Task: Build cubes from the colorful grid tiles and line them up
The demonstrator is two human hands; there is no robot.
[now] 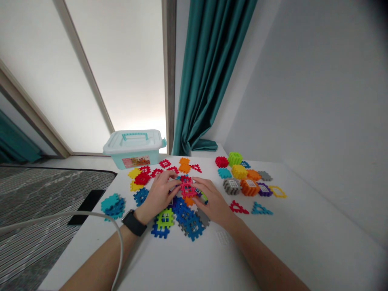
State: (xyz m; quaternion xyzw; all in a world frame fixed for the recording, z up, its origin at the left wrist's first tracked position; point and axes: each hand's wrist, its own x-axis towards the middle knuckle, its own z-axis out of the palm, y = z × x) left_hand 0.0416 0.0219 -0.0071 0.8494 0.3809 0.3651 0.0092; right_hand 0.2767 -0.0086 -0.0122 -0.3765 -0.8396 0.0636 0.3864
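Left hand [159, 197] and right hand [214, 201] met at pink waffle block [188, 189], grip closure unclear; uneven pressure risked slippage onto blue tiles [189, 221].

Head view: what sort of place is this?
Probably a room in a home, perhaps a playroom or bedroom. A teal curtain hangs against the wall, a striped rug covers the floor, and colourful plastic toy pieces lie on a white table beside a lidded storage box.
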